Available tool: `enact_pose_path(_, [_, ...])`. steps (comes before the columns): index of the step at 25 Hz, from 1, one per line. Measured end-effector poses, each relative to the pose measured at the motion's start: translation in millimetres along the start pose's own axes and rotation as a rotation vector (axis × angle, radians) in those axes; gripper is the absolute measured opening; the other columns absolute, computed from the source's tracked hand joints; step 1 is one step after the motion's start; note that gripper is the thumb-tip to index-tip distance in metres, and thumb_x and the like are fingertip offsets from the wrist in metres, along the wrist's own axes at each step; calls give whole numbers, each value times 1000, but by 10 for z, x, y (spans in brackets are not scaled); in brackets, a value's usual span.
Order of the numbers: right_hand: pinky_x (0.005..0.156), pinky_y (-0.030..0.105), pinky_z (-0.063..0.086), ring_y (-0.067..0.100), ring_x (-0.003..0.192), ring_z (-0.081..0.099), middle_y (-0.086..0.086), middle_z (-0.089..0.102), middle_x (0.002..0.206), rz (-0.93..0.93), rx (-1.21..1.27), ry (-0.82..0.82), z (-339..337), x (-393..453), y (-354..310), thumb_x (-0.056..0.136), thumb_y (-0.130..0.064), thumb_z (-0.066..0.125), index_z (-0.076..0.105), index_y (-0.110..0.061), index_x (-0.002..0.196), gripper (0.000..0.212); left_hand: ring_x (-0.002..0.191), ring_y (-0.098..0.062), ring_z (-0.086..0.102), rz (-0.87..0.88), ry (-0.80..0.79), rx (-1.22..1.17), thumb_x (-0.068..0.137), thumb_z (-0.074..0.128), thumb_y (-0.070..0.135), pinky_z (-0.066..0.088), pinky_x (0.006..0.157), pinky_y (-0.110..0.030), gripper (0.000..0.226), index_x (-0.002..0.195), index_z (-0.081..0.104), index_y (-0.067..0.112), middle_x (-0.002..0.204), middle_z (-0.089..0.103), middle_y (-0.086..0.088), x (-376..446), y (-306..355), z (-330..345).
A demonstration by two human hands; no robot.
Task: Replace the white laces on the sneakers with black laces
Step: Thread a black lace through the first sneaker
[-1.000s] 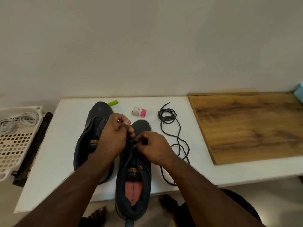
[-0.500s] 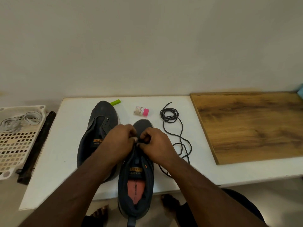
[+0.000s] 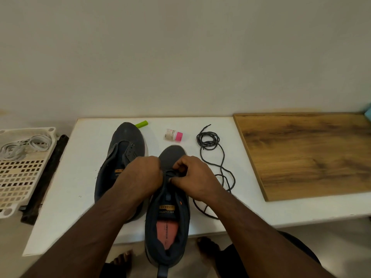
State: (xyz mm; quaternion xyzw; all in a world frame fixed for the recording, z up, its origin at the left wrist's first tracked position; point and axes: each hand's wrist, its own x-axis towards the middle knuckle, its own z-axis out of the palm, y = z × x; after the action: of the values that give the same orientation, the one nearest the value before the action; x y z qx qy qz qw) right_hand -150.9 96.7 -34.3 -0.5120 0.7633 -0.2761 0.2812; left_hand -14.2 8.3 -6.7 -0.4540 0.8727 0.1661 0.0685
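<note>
We have both hands meeting over the front eyelets of the near dark grey sneaker: the right hand pinches the thin black lace at the eyelet row, the left hand curls against the other flap, though what its grip encloses we cannot tell. The sneaker's long axis runs away from us, toe far. From the right grip the lace trails off rightward across the white surface to its coil, so slack feeds from that side. The second, unlaced grey sneaker waits left; the white laces sit in the white basket.
</note>
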Motion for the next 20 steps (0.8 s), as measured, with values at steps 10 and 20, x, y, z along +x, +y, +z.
enact_pose_path(10, [80, 30, 51, 13, 94, 57, -5, 58, 105, 18, -59, -57, 14, -31, -30, 77, -32, 78, 61, -22, 114, 42, 52, -19, 44, -162, 392, -1245, 99, 41, 34, 34, 52, -29, 25, 89, 57, 18, 69, 66, 0, -17, -76, -202])
enact_pose_path(20, [83, 34, 54, 12, 91, 63, -7, 68, 98, 103, 96, -84, -52, 21, 1, 87, -40, 70, 67, -24, 104, 23, 74, -16, 58, 2, 83, -274, 100, 49, 36, 41, 64, -31, 30, 79, 57, 17, 76, 60, 0, -6, -64, -65])
